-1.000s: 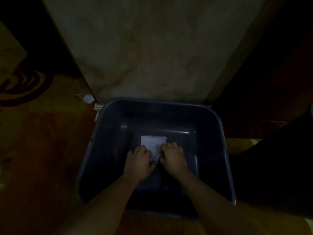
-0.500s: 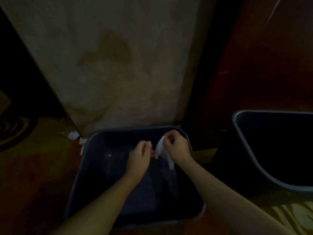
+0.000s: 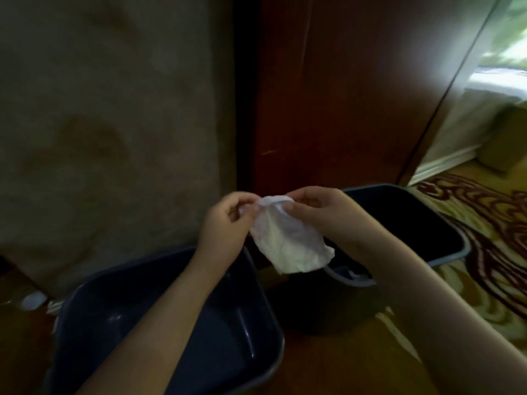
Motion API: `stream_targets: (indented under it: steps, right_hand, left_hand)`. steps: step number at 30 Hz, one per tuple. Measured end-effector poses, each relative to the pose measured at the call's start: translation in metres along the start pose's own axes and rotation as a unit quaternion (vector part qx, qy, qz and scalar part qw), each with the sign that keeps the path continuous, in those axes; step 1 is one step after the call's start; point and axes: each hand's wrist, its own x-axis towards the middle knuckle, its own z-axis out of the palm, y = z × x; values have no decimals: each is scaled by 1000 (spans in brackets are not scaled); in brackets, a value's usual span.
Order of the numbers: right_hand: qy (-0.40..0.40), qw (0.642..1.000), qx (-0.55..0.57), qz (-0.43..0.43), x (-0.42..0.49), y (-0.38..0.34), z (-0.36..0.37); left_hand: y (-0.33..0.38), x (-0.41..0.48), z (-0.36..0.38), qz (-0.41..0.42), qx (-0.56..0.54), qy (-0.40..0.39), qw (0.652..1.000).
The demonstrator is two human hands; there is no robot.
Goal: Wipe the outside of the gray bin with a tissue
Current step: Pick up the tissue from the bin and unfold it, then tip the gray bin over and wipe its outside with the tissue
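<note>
Both hands are up in the air at centre frame, pinching the tissue (image 3: 291,240). Left hand (image 3: 228,220) has thumb and forefinger closed on its top-left edge; right hand (image 3: 319,209) is closed on the top-right edge. The sheet hangs slack between them, crumpled, lower corner trailing toward 5 o'clock.

Handling, as I read it: the tissue is near weightless, limp, no stiffness, and tears easily if pulled apart or dragged over a rough edge. Better wadded or folded into a pad and pressed flat under the fingers than held by the edges as now.

Two dark bins are in view. Gray bin (image 3: 159,323) sits on the floor at 7 o'clock under the left forearm, open top up. Second bin (image 3: 445,238) is at 3 o'clock, just beside it, partly hidden by the right arm. Which one the task means I cannot tell for sure. Both look like rigid moulded plastic, smooth, probably light when empty, so likely to slide under wiping pressure. I'd brace the rim with one hand and wipe the outer wall with the other.

Versus half a second ago: the hands have risen clear of the near bin and the tissue is spread wider, no longer a narrow strip. The view has swung right, showing more of the second bin and patterned carpet (image 3: 484,252).

No outside wall is touched yet.
</note>
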Motion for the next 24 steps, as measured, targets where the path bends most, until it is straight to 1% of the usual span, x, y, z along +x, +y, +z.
stream_targets:
  steps: [2,3,5,8,12,14,16,18,20,22,23,24]
  right_hand:
    - [-23,1000,-1,19,-22,0,-36]
    - [-19,999,7,30,-33,2,-53]
    - [22,998,26,46,-57,9,-84]
    - [122,990,35,57,-93,26,-126]
    - [182,975,72,102,-126,50,-167]
    - [201,968,80,125,-137,66,-178]
    - [230,957,84,152,-144,84,-181]
    - [285,934,106,188,-150,104,-180]
    - [329,906,137,230,-154,124,-174]
    - [354,872,189,279,-157,143,-160]
    - [359,852,227,305,-160,151,-151]
    - [357,828,288,321,-161,158,-141]
  left_hand:
    - [28,7,22,43,24,-57,997]
    - [41,10,35,57,35,-85,994]
    - [61,11,65,67,51,-135,987]
    - [78,8,114,51,44,-203,977]
    - [74,-9,169,-17,-12,-307,951]
    - [65,-16,188,-25,13,-325,945]
    - [54,-16,201,-12,60,-310,949]
    - [44,-13,210,4,109,-280,954]
    - [37,-9,218,49,177,-261,948]
    - [29,-6,228,87,258,-267,924]
    - [26,-4,235,85,299,-281,908]
    - [22,-2,241,67,336,-301,890]
